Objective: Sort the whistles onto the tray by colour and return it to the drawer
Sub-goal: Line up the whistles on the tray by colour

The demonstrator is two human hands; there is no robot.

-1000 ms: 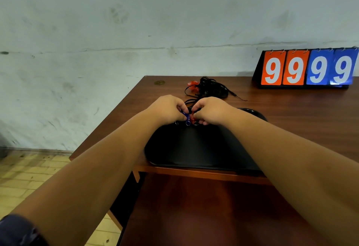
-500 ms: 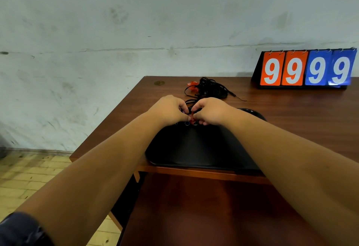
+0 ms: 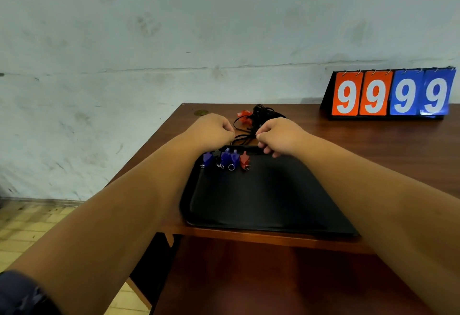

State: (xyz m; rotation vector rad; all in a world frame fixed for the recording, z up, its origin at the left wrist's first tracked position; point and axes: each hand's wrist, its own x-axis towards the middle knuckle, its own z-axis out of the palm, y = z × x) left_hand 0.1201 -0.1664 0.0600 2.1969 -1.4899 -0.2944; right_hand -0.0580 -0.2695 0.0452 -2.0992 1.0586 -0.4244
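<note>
Across the near edge of the brown wooden surface (image 3: 348, 145), a black tray (image 3: 261, 197), long axis left to right, mostly bare. At the back right, well apart from the work, a flip scoreboard (image 3: 390, 94) reading 9999. Over the tray's far rim, both hands side by side, knuckles up: left hand (image 3: 214, 130) above the far left corner, right hand (image 3: 278, 135) just to its right, fingers of each curled under the palm. No telling from this view of any pinch or grip inside those curled fingers. Between the two, a loop of black cord (image 3: 242, 138), ending right at the right thumb and close by the left fingertips. Just beyond the hands, away from the body, a tangle of black lanyards (image 3: 263, 114) with a loose red whistle (image 3: 242, 116) at its left side, roughly midway between the hands. Just below the hands, toward the body, a short row along the tray's far left edge, mouthpieces pointing away, key rings toward the body: blue whistles (image 3: 226, 158) on the left, a sorted red whistle (image 3: 244, 160) at the right end, hard against its blue neighbour. Likely next: a short reach forward into the tangle for the loose red whistle, then a place to the right of the sorted red whistle, with the cord freed first.
</note>
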